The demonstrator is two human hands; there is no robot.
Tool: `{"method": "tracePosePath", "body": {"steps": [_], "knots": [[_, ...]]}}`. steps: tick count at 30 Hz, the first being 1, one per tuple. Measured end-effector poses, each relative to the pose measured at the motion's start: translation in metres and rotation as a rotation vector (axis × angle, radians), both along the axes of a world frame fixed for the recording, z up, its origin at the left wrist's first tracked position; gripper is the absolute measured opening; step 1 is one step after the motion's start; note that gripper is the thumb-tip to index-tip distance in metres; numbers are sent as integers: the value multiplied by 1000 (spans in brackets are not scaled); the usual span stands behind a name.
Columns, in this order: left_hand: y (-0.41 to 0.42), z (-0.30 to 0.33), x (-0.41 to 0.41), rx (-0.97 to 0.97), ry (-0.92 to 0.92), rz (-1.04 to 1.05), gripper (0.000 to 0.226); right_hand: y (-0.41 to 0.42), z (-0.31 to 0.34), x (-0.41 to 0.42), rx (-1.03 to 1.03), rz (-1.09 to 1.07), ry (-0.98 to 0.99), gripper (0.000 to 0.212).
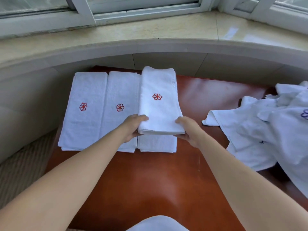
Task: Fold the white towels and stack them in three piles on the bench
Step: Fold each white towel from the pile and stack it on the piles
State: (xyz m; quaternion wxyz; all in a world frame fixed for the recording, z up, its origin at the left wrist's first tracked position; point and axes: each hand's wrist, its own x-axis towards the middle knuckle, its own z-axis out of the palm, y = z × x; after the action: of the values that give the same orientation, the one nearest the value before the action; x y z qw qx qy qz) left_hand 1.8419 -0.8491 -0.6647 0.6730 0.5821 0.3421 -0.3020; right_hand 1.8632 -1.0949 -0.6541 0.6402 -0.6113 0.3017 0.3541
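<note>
Three piles of folded white towels lie side by side on the red-brown bench (166,172). The left pile (84,112) and middle pile (120,97) show a red flower emblem on top. A folded towel (159,105) with the same red emblem hovers above the right pile (157,144), its near end lifted. My left hand (133,126) grips the towel's near left corner. My right hand (190,130) grips its near right corner. Both thumbs lie on top, with the fingers underneath.
A heap of unfolded white towels (266,130) with blue emblems covers the bench's right side. A pale stone window sill (150,34) curves behind the bench. Striped carpet (21,164) lies to the left. White cloth (158,224) shows at the bottom edge.
</note>
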Motion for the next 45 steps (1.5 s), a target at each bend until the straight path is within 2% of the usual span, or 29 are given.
{"method": "tracePosePath", "body": {"steps": [4,7,12,16,22,27,29,31,32,34,37,40,45], "knots": [[-10,-47,-46,184,105,-97,16,-3,-53,-49,-148,123,69,23],[-11,-69,-62,244,76,-58,20,-5,-77,-64,-203,145,102,19],[-10,-71,-69,324,16,-118,32,-11,-73,-71,-247,184,-33,19],[-12,-77,-78,415,-9,-233,33,-10,-78,-78,-340,278,-37,21],[-13,-78,-86,594,-87,-411,39,-9,-86,-91,-404,255,-48,23],[-17,-72,-84,772,-124,-574,43,-10,-79,-85,-610,479,-93,17],[-20,-72,-87,978,-263,-677,59,-7,-76,-86,-754,519,-187,27],[-24,-75,-90,1189,-516,-864,72,-1,-77,-90,-888,556,-448,48],[-26,-77,-91,1211,-607,-968,73,1,-78,-93,-933,645,-582,59],[-29,-83,-95,1145,-615,-1154,73,4,-84,-98,-959,910,-722,70],[-31,-83,-104,1086,-499,-1300,82,3,-86,-105,-936,1059,-605,75],[-35,-68,-110,1050,-445,-1330,78,1,-73,-113,-929,1155,-519,81],[-39,-21,-100,874,-321,-1340,56,-7,-29,-111,-919,1358,-303,57]]}}
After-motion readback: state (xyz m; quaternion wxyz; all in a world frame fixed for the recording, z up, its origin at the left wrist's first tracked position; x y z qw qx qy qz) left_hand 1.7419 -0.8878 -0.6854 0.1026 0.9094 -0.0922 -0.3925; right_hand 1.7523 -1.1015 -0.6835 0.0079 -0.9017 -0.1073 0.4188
